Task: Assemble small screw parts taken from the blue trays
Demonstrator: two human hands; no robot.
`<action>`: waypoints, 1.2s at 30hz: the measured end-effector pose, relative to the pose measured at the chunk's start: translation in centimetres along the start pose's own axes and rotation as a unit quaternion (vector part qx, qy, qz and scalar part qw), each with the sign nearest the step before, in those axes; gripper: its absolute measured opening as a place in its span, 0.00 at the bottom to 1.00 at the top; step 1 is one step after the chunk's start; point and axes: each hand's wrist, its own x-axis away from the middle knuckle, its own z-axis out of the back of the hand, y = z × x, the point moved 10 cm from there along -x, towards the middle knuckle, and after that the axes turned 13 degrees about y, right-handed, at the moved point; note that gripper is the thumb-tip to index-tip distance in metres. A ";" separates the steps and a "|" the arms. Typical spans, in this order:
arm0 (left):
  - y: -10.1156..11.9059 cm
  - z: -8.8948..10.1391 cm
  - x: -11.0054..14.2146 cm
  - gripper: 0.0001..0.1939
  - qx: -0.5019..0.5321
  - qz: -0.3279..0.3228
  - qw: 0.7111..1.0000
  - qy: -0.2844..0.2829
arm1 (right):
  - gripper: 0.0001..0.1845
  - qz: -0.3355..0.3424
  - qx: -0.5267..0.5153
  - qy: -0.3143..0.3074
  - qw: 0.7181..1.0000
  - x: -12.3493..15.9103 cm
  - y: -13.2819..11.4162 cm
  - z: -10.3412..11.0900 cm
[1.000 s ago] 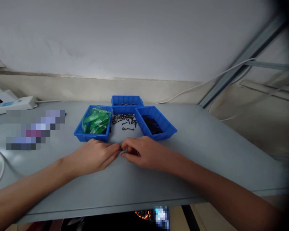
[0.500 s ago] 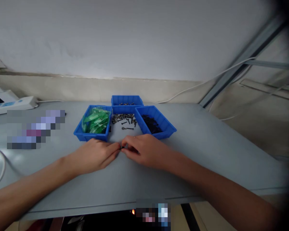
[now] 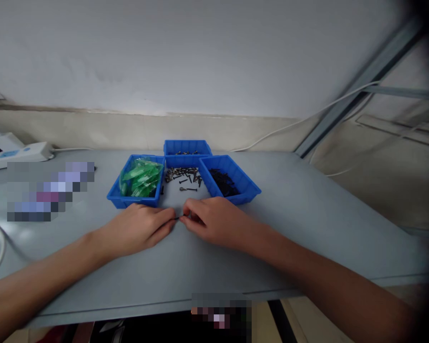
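My left hand (image 3: 137,226) and my right hand (image 3: 216,219) meet low over the table in front of the blue bins. Each is closed in a pinch. Between their fingertips a short length of a thin dark screw (image 3: 178,218) shows; the fingers cover both its ends. Just beyond the hands lies a pile of loose dark screws (image 3: 181,174), with a few strays nearer me, one of them (image 3: 188,189) with a ring-like piece at its end. Black slender parts (image 3: 222,182) fill some of the right blue bin (image 3: 248,190).
The left blue bin (image 3: 119,202) holds green plastic packets (image 3: 142,177). A back blue bin (image 3: 188,161) contains small metallic pieces. On the grey table (image 3: 307,228), a power strip (image 3: 25,155) and a blurred-out object (image 3: 57,188) lie left. A white cable (image 3: 289,125) runs along the right.
My fingertips have drawn slightly apart, and a thin dark length shows between them. Both hands keep their pinch. The whole view has shifted slightly.
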 end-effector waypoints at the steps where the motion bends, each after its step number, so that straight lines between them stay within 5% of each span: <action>1: 0.0 0.2 0.0 0.12 -0.002 0.000 1.000 0.006 | 0.09 0.004 0.007 -0.002 1.000 0.0 0.0 0.0; 10: -0.1 0.3 -0.1 0.13 -0.028 0.002 1.000 0.011 | 0.12 0.038 0.039 -0.024 0.998 0.2 -0.4 -0.6; 22: 1.1 2.0 0.2 0.12 0.001 -0.051 0.994 0.096 | 0.14 0.070 0.020 -0.052 0.996 0.2 -1.3 -1.4; 36: 2.2 2.0 0.4 0.12 0.014 -0.093 0.993 0.073 | 0.13 0.083 0.012 -0.071 0.994 0.4 -1.9 -1.6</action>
